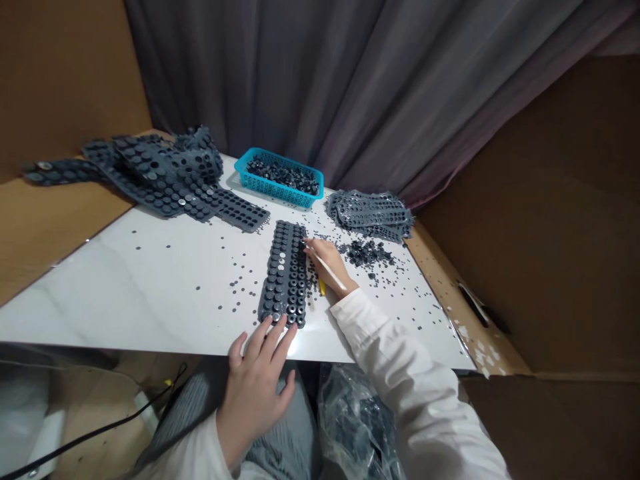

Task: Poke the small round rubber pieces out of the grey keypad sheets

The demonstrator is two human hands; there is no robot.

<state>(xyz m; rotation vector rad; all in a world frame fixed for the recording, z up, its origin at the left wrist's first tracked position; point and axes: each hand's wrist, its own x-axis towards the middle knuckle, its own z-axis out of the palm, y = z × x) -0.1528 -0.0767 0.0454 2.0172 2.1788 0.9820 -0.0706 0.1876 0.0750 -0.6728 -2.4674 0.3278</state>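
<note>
A dark grey sheet (284,273) with rows of round buttons and ring-shaped holes lies lengthwise on the white table. My left hand (260,387) is spread out, its fingertips resting on the near end of this sheet. My right hand (327,261) is closed around a thin white stick-like tool (326,267) at the sheet's far right side. The tool's working tip is hard to make out. Something yellow (322,287) shows just below that hand. Beside it lies a loose pile of small dark pieces (369,253).
A blue basket (280,192) of small dark parts stands at the back. Heaped button sheets (165,173) lie at left, punched sheets (373,212) at right. Tiny dark discs dot the white table (165,300). Cardboard walls flank both sides; a plastic bag (355,420) hangs below the front edge.
</note>
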